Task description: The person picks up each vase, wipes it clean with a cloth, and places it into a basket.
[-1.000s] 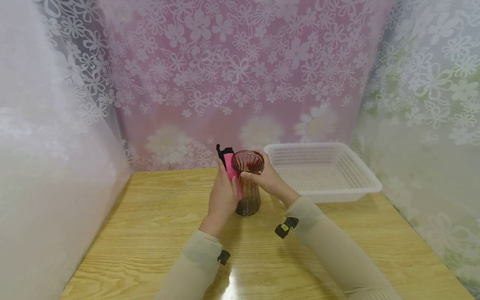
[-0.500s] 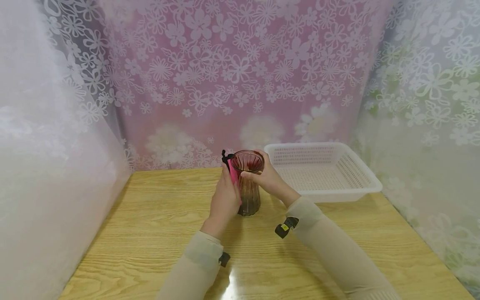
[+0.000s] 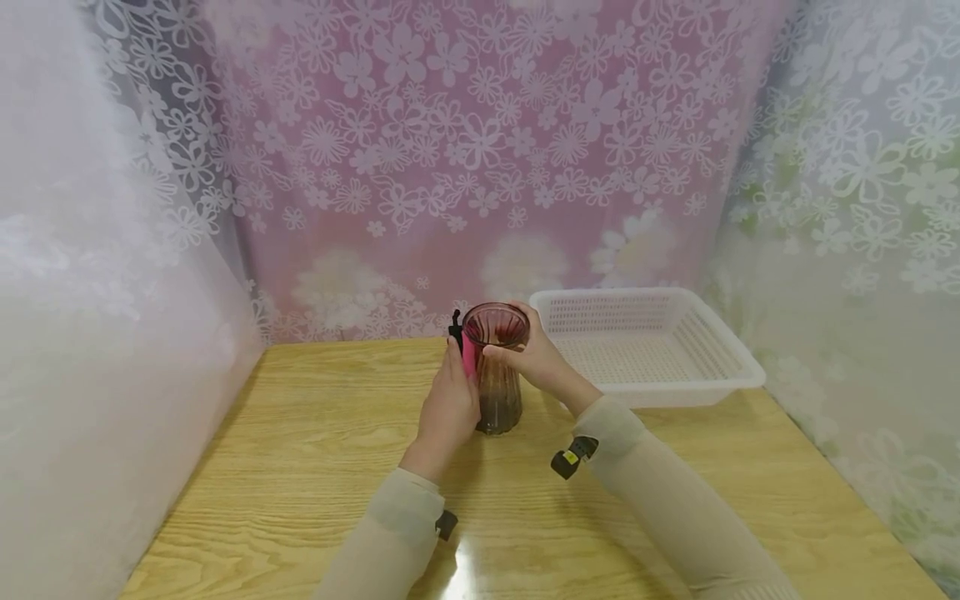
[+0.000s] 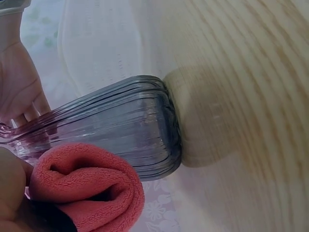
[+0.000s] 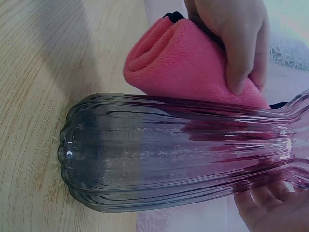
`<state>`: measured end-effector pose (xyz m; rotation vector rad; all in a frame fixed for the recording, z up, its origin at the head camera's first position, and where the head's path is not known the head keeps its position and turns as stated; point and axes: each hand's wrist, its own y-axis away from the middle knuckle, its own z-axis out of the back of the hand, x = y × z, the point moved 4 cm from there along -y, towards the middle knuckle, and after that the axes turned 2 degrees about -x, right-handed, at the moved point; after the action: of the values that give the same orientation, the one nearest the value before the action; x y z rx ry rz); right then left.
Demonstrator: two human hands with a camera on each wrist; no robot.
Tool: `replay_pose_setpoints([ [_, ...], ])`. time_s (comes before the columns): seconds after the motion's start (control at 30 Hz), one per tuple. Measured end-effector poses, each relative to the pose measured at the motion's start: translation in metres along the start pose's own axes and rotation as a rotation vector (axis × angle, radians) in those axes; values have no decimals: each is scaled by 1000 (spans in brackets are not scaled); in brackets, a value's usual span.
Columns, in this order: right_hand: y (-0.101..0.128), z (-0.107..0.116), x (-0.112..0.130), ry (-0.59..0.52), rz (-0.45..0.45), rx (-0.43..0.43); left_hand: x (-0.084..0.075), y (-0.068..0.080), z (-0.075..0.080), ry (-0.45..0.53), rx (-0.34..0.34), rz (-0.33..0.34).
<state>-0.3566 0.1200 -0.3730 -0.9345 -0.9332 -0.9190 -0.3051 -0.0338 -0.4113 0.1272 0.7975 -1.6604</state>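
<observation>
A ribbed glass vase, purple at the flared top and grey towards its base, is upright on the wooden table in the head view. My right hand grips it round the neck, thumb on the near side. My left hand holds a folded pink towel with black edging along the vase's left side. In the right wrist view the left thumb presses on the towel, which lies against or very close to the glass. The towel's rolled end faces the left wrist camera. Most of the towel is hidden behind the left hand in the head view.
A white plastic basket with slotted walls stands right of the vase, just behind the right hand. The wood-grain table is enclosed by a pink flowered curtain at the back and pale sheets at both sides.
The left hand and towel have shifted right and slightly down against the vase, with less of the towel showing. The right hand and vase have stayed in place.
</observation>
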Motion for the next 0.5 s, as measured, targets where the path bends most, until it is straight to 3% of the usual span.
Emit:
replay_pose_setpoints([
  [0.27, 0, 0, 3, 8, -25, 16, 10, 2, -9, 21, 49, 20],
  [0.5, 16, -1, 35, 14, -13, 22, 18, 5, -15, 47, 104, 31],
])
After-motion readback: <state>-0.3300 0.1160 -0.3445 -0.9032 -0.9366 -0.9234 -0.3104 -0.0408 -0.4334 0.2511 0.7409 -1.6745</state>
